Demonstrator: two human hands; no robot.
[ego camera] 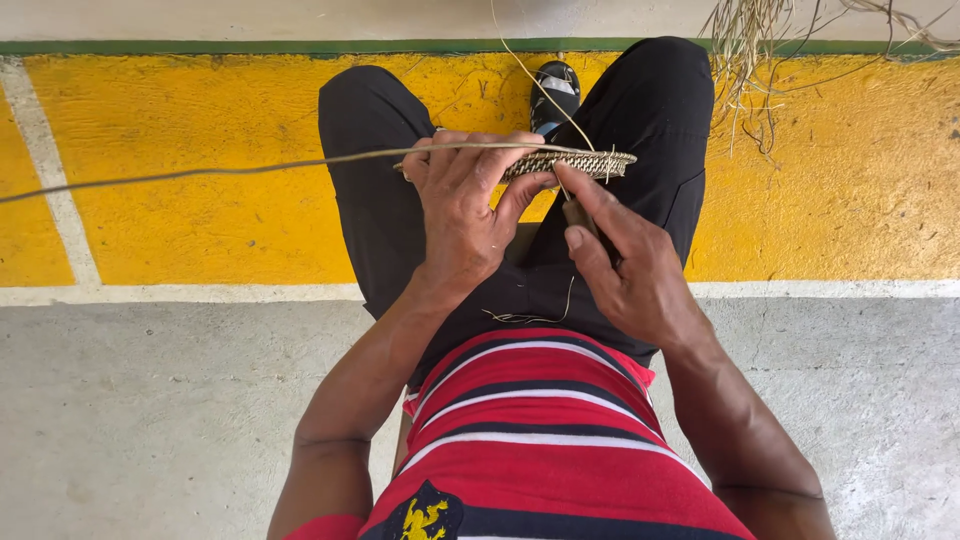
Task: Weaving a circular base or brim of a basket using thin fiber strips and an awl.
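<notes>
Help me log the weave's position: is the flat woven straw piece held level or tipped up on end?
Level: the flat woven straw piece shows edge-on as a thin horizontal band, pinched by the left hand above the lap.

Under my black-trousered knees runs a broad yellow painted band (pixel 200 220) edged with white lines (pixel 180 293), grey concrete floor (pixel 150 420) below it. At upper right lies a loose bundle of dry straw-coloured fibres (pixel 760 40) (rather tangled). My dark shoe (pixel 556 90) shows at top centre.
</notes>
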